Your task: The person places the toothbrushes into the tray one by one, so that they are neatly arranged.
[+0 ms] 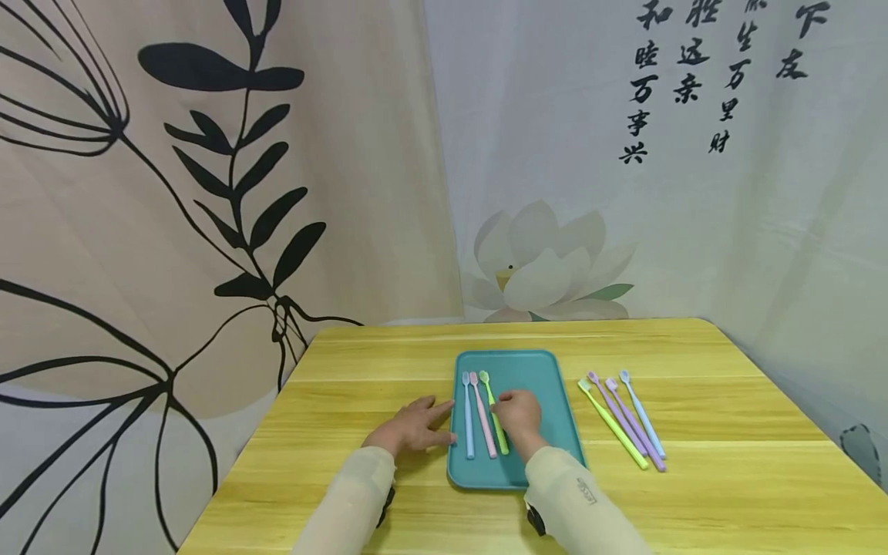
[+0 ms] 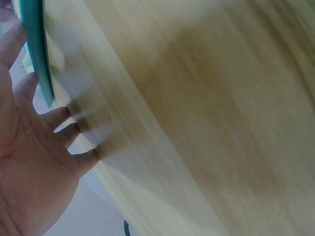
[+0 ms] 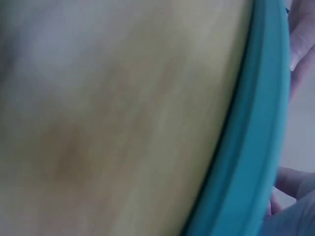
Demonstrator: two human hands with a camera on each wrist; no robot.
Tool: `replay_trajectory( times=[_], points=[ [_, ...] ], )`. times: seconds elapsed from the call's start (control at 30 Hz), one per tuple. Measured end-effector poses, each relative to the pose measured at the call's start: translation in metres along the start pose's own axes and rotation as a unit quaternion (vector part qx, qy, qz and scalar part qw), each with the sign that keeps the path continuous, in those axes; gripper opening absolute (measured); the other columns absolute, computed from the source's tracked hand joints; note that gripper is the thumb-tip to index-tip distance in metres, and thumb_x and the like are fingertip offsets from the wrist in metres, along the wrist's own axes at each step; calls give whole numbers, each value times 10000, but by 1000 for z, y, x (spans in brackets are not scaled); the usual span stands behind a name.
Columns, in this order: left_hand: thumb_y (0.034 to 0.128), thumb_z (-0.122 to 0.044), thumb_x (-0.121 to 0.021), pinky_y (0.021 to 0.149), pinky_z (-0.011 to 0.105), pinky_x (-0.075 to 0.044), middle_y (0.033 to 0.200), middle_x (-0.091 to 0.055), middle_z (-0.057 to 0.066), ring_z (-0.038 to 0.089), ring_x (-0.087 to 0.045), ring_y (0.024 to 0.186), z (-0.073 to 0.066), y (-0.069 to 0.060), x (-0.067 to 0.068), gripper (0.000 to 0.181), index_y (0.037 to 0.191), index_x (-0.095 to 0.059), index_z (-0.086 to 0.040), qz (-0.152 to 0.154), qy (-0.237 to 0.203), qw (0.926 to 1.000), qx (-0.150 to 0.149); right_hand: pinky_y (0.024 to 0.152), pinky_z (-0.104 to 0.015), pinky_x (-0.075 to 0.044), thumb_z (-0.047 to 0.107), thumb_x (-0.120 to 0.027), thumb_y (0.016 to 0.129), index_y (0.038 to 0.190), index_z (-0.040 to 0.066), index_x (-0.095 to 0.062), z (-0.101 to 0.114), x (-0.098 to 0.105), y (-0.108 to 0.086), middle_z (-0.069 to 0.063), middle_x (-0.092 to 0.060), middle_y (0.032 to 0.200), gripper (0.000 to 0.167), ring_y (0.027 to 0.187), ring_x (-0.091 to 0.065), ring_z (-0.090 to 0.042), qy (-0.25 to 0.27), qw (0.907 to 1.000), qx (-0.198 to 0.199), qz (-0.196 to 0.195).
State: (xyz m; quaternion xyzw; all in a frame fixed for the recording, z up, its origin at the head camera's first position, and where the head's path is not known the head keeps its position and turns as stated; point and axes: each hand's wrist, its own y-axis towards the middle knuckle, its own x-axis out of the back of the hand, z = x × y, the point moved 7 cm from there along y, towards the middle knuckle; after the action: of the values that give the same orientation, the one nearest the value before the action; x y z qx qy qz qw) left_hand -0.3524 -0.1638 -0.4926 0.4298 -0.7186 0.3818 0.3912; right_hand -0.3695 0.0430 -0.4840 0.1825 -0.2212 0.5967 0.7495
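A teal tray (image 1: 548, 478) lies on the table. Inside its left half are a blue toothbrush (image 1: 468, 424), a pink toothbrush (image 1: 483, 420) and a green toothbrush (image 1: 502, 443), side by side with heads away from me. My right hand (image 1: 520, 416) is over the tray, its curled fingers pinching the green toothbrush near its middle; the hand hides part of the grip. Fingers spread, my left hand (image 1: 416, 428) is at the tray's left rim, with index finger and thumb touching it. The left wrist view shows the left palm (image 2: 34, 167) beside the tray's edge.
Right of the tray, on the wooden table (image 1: 728, 432), lie a green toothbrush (image 1: 613, 426), two purple toothbrushes (image 1: 634, 428) and a blue toothbrush (image 1: 645, 420), close together and slanted. A printed curtain (image 1: 375, 154) hangs behind the table's far edge.
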Motion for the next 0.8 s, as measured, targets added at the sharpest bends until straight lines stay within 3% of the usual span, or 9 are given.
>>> replay_trajectory(
  times=[0.8],
  points=[
    [910, -550, -649, 1167, 584, -182, 1601, -253, 174, 391, -212, 1469, -3, -3, 4, 766, 1557, -355, -264, -7, -69, 10000, 37, 830, -441, -523, 51, -720, 845, 1031, -15, -752, 0, 3, 3, -155, -715, 1040, 200, 1031, -625, -358, -41, 9996, 276, 55]
  ],
)
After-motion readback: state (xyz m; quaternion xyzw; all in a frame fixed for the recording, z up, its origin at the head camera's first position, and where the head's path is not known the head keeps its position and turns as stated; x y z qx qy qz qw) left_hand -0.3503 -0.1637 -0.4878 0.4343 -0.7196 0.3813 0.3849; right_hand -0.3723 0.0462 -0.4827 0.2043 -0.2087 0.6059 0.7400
